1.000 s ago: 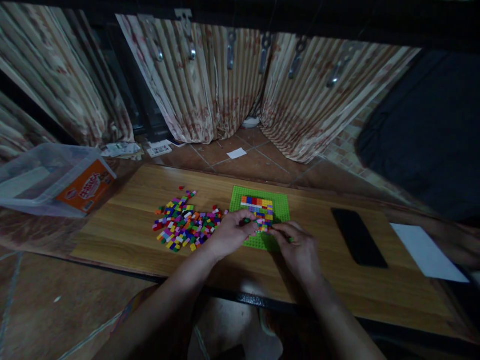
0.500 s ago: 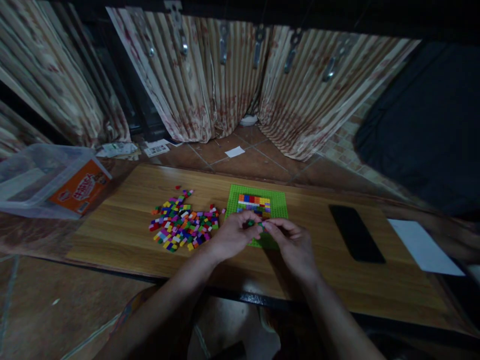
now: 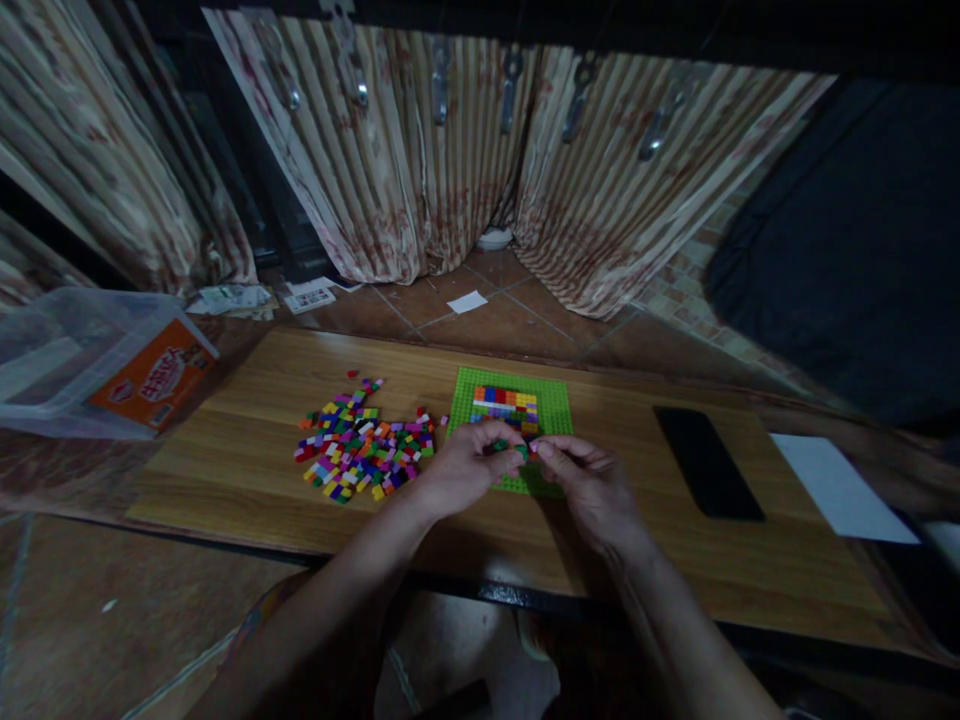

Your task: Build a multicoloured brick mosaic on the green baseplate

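Note:
Over the near part of a green studded baseplate [image 3: 555, 400], my two hands meet almost fingertip to fingertip. Pinched in my left hand [image 3: 474, 462] is a small green toy brick [image 3: 520, 453]. Between the thumb and fingers of my right hand [image 3: 589, 480] is a tiny pinkish brick [image 3: 534, 448], partly covered by the fingertips. A block of multicoloured bricks [image 3: 506, 402] in rows sits on the baseplate; my hands hide its near side. To the left lies a loose pile of small coloured bricks [image 3: 367, 445].
The wooden table [image 3: 247, 440] carries a black phone-like slab [image 3: 705, 462] on the right, with a white sheet [image 3: 836, 485] beyond it. A clear plastic box [image 3: 90, 350] with an orange label stands at far left. Striped curtains [image 3: 390, 160] hang behind.
My fingertips have drawn slightly apart, so the green brick and the pinkish brick show more clearly. The whole view has shifted a little; the pile and baseplate look the same.

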The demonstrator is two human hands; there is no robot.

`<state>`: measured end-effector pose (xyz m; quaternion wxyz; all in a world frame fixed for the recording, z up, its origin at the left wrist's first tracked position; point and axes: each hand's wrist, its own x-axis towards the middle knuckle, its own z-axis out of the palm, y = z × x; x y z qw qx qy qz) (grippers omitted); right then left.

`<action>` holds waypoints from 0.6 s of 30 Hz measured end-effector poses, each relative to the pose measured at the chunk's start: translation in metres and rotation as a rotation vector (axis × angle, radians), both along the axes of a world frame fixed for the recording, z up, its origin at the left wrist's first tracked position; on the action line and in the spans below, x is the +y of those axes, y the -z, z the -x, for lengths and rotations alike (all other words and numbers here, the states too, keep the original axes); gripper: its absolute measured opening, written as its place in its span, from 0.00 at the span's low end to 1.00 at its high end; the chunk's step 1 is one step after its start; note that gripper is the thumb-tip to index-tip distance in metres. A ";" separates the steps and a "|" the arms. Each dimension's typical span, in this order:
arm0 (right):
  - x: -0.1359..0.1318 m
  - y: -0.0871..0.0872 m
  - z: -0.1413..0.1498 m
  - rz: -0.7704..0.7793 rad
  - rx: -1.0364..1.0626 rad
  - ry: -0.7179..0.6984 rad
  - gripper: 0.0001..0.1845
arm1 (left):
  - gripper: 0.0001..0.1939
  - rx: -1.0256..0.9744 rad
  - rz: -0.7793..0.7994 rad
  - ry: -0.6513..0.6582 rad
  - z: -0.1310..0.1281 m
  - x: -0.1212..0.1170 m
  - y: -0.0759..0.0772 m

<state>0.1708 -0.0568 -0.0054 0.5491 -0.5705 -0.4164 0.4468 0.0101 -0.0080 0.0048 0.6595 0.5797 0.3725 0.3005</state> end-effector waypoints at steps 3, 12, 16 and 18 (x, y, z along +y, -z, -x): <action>0.002 0.002 -0.012 -0.032 -0.188 0.087 0.11 | 0.08 -0.001 -0.003 -0.078 0.003 0.004 0.000; 0.002 0.014 -0.027 -0.104 -0.613 -0.011 0.11 | 0.08 0.017 -0.040 -0.194 0.011 0.013 0.000; 0.003 0.014 -0.020 -0.153 -0.686 -0.076 0.09 | 0.08 0.021 -0.041 -0.181 0.011 0.012 0.000; 0.005 0.015 -0.018 -0.184 -0.714 -0.085 0.08 | 0.07 0.025 -0.039 -0.184 0.011 0.012 0.001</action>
